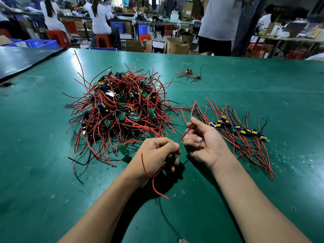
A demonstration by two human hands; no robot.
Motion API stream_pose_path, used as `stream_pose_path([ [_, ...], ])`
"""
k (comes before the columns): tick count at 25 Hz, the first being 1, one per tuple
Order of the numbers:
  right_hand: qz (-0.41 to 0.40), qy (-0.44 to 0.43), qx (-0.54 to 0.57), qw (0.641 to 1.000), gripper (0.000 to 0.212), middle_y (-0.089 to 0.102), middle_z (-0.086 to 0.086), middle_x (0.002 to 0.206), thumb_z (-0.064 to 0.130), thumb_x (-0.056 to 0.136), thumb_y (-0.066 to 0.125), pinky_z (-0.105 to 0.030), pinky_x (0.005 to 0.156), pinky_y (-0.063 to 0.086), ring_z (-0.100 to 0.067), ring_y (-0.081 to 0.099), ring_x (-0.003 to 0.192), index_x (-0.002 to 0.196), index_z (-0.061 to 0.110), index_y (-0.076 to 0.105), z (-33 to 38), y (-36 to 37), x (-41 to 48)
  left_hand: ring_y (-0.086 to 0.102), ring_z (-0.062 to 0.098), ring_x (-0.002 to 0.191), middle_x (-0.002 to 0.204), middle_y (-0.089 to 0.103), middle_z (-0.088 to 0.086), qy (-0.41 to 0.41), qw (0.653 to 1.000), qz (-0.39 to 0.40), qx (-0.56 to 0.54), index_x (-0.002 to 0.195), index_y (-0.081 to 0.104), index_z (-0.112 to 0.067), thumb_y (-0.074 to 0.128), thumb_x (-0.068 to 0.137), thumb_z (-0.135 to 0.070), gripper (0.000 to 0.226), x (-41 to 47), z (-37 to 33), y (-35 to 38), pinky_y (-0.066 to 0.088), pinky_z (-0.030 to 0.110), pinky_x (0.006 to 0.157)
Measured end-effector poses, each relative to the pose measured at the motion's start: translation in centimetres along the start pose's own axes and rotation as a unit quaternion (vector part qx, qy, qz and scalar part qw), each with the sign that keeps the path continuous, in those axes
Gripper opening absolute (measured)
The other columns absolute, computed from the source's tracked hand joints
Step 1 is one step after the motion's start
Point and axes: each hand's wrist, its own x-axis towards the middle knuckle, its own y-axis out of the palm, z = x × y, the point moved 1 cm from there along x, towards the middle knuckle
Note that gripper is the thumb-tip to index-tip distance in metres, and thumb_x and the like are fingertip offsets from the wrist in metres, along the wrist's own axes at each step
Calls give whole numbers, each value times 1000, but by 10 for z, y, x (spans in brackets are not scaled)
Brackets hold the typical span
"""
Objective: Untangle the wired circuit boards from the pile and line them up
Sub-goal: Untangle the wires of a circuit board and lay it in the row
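Wired circuit board (pixel 169 156) sits in the clenched grip of the left hand (pixel 156 155), only a yellow capacitor showing between the curled fingers. Its red leads loop across the wrist and trail down onto the counter (pixel 228 81). One red wire (pixel 185 134) runs taut from the left fingertips up to the right hand (pixel 203 142), which lies palm-up. Its grip is a light pinch on that wire between thumb and curled fingers, and the free end sticks up beyond.

Just left of the hands lies the pile (pixel 119 109), a tangle of red and black wires with green boards. To the right, a row (pixel 240 130) of boards lies side by side, wires fanned out. A small stray cluster (pixel 188 73) rests farther back. Behind the counter, people sit on red stools (pixel 103 40) near cardboard boxes (pixel 175 45).
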Motion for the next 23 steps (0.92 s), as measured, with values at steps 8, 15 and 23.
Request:
stream_pose_path([
  [8,89,-50,-343,934,18,55,-4,66,21,75,79,-15,37,30,-10,38,46,83,8,70,-21,-2,-8,50,17,35,53,59,10,-16,995,-75,-61,80,63,1,53,96,-6,20,4,5,-2,40,20,38],
  [15,-15,-148,-278,949,16,59,-4,67,6,91,69,-17,34,27,-4,31,35,77,2,62,-15,-2,2,50,19,37,53,59,10,0,999,-47,-18,65,68,-10,56,93,-7,31,2,3,0,41,19,40],
  [23,-59,-150,-101,982,21,50,7,51,12,98,60,-15,32,23,-2,28,31,80,3,62,4,-4,4,50,19,37,54,59,11,-4,1000,-9,14,72,66,-2,59,93,-8,23,-1,2,1,40,18,40],
])
